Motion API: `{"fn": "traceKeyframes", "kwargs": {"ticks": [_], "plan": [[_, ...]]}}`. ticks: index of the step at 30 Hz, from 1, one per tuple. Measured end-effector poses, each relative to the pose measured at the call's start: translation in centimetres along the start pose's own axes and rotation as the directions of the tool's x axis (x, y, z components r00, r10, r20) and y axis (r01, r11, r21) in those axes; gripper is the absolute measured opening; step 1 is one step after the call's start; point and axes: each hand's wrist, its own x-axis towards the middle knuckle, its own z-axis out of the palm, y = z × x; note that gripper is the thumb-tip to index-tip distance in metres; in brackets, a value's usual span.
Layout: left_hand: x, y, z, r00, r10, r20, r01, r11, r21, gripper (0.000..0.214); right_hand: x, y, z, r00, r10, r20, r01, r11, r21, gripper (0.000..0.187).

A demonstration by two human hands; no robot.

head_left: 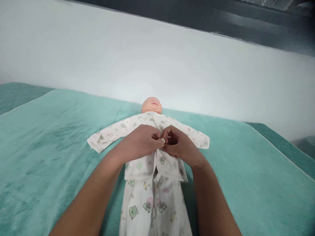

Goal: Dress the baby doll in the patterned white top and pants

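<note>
A baby doll [152, 105] lies on its back, dressed in a white printed shirt [140, 165] and matching trousers [137, 206]. Both sleeves stretch out to the sides. At the middle of the chest, my left hand [145, 139] pinches the shirt's front edge between thumb and fingers. My right hand [178, 144] pinches the same front opening just beside it, fingertips almost touching the left ones. A small bit of white cloth shows between the fingertips; any fastener there is hidden. Below my hands the shirt front hangs apart in a narrow gap.
A teal plush blanket [61, 147] spreads under the doll over a darker green padded surface [283, 141]. Behind the doll's head rises a white wall [157, 59], with a dark band [197, 16] along its top.
</note>
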Motion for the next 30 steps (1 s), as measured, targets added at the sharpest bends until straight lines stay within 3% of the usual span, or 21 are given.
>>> {"fn": "traceKeyframes", "kwargs": {"ticks": [9, 19, 30], "plan": [[0.0, -0.1, -1.2, 0.993, 0.061, 0.101, -0.036, 0.971, -0.235, 0.021, 0.1, -0.2, -0.2, 0.999, 0.045, 0.016, -0.045, 0.998, 0.043, 0.033], [-0.1, -0.1, -1.5, 0.995, -0.027, 0.094, 0.048, 0.971, -0.234, 0.01, 0.0, -0.1, -0.2, 0.998, 0.059, -0.002, -0.059, 0.998, -0.002, 0.027], [-0.3, -0.4, -2.0, 0.991, 0.022, 0.134, 0.01, 0.973, -0.231, 0.019, 0.1, 0.2, -0.1, 0.999, 0.006, -0.051, -0.005, 1.0, 0.02, 0.021]]}}
